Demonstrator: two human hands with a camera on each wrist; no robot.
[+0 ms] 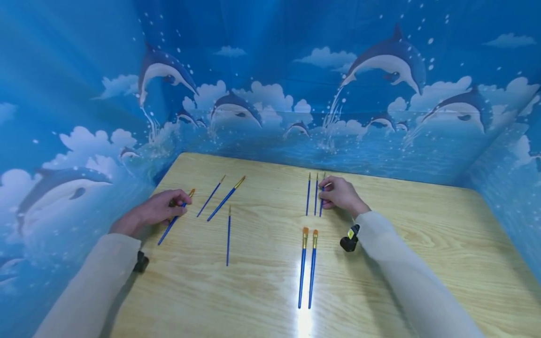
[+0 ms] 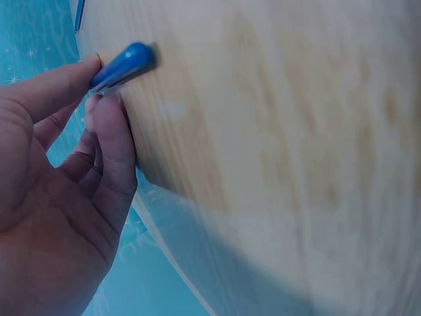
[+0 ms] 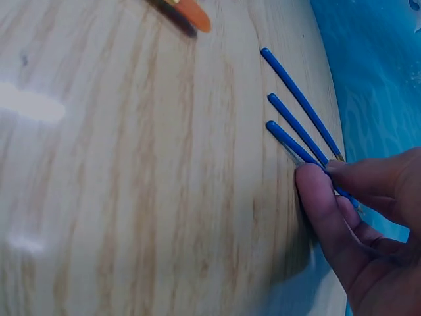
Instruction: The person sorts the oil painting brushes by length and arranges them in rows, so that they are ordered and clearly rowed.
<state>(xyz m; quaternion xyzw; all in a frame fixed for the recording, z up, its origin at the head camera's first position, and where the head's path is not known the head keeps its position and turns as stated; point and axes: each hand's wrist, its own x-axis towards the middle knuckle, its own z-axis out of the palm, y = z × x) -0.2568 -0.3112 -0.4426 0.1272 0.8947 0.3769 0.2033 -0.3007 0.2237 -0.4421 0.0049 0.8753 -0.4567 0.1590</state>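
Observation:
My left hand [image 1: 165, 206] pinches a blue paintbrush [image 1: 168, 231] with a gold ferrule at the table's left side. In the left wrist view the blue handle end [image 2: 128, 62] points out from between thumb and fingers. On the far right part, my right hand [image 1: 341, 193] pinches a thin blue paintbrush [image 3: 283, 137] between thumb and finger. Two thin paintbrushes [image 1: 308, 195] lie parallel just left of it. Nearer me, two flat paintbrushes [image 1: 302, 263] with orange bristles lie side by side.
Between the hands lie a thin paintbrush [image 1: 210, 197], a thicker paintbrush [image 1: 224, 201] and another thin paintbrush [image 1: 228, 237], at differing angles. The wooden table [image 1: 262, 281] meets a blue dolphin-print curtain [image 1: 270, 126] at its back and left edges.

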